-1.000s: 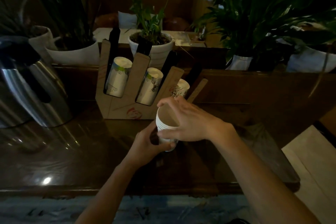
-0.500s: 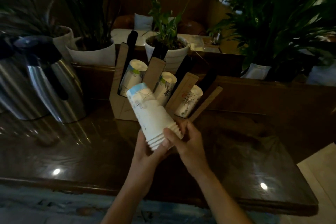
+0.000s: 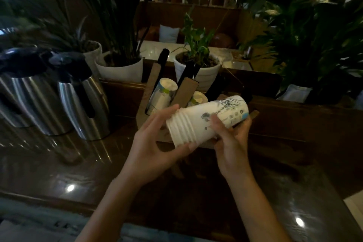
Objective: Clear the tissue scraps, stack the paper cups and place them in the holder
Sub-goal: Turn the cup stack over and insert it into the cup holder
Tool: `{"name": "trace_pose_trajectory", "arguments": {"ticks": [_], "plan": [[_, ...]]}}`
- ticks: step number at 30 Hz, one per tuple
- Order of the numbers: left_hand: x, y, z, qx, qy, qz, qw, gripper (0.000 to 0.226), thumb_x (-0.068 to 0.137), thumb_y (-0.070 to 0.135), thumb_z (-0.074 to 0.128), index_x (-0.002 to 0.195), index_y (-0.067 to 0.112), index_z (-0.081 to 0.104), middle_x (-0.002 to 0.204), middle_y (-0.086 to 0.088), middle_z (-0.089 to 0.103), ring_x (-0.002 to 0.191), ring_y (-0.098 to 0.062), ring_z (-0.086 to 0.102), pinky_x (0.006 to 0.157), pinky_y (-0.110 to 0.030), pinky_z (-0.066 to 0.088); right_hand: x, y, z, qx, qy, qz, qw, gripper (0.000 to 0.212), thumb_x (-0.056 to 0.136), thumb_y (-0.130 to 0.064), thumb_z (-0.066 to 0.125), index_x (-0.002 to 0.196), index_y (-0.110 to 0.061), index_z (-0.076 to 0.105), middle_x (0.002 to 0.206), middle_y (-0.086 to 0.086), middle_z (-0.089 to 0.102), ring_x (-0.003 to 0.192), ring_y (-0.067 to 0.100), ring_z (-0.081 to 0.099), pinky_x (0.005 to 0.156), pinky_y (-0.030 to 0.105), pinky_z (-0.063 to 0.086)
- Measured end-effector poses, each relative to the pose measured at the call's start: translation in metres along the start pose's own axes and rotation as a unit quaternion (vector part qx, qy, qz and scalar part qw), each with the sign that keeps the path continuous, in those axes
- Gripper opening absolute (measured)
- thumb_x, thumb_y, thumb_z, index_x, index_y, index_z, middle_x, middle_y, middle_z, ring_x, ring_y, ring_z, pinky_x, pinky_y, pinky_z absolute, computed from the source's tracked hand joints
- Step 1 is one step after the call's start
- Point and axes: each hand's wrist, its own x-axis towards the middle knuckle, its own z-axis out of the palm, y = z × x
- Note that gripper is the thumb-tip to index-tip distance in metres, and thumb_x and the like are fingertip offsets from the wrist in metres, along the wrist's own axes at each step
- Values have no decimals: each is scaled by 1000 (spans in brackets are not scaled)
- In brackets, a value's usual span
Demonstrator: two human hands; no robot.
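Observation:
A stack of white printed paper cups (image 3: 204, 120) lies almost level in the air, rims toward the lower left, base toward the upper right. My left hand (image 3: 157, 143) grips the rim end. My right hand (image 3: 229, 141) holds the stack from below near its base. Right behind it stands the brown cardboard cup holder (image 3: 151, 82) with slanted slots; two slots show cup stacks (image 3: 163, 92), and the right slots are hidden by the held stack. No tissue scraps are visible.
Two steel thermos jugs (image 3: 78, 100) stand at the left on the dark glossy wooden counter (image 3: 98, 163). White plant pots (image 3: 121, 68) and leafy plants line the ledge behind the holder. The counter's front edge runs below my forearms.
The cup stack was lifted off the counter, tipped up to the left, then swung over so its base now points right, in front of the holder's right side. The camera moved closer.

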Motion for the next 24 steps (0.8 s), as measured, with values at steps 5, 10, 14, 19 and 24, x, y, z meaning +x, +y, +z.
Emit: {"name": "trace_pose_trajectory", "arguments": {"ticks": [5, 10, 14, 19, 24], "plan": [[7, -30, -8, -26, -9, -38, 999, 87, 80, 65, 69, 153, 41, 30, 153, 22, 42, 136, 2, 49, 103, -23, 48, 33, -23, 17, 105, 97, -33, 989, 83, 55, -31, 98, 121, -50, 52, 127, 1, 69, 108, 21, 74, 79, 47, 61], [-19, -110, -2, 166, -131, -164, 964, 73, 77, 86, 33, 141, 52, 36, 145, 22, 49, 134, -3, 51, 108, -33, 49, 97, -72, 51, 56, 116, -146, 981, 76, 73, -21, 88, 126, -47, 41, 134, -2, 58, 110, 13, 70, 82, 45, 62], [-44, -164, 13, 357, -211, -245, 876, 86, 80, 87, 2, 156, 48, 15, 170, 11, 2, 157, -20, -6, 126, -55, -5, 135, -76, 84, -144, 85, -231, 959, 85, 73, -19, 89, 135, -30, 31, 133, -6, 50, 112, 2, 65, 82, 28, 62], [-47, -172, 16, 364, -215, -237, 874, 90, 76, 87, -10, 156, 49, 3, 169, 13, -10, 154, -22, -18, 120, -57, -17, 146, -41, 102, -476, -11, -213, 853, 67, 71, -42, 88, 118, -29, 42, 119, -3, 53, 93, 1, 58, 73, 14, 52], [-47, -167, 13, 370, -223, -233, 871, 78, 87, 80, 3, 157, 46, 7, 170, 10, -7, 156, -25, -16, 122, -59, -14, 131, -20, 112, -674, -121, -239, 688, 32, 90, -53, 65, 81, -22, 67, 82, -3, 67, 81, 16, 62, 97, 51, 48]]}}
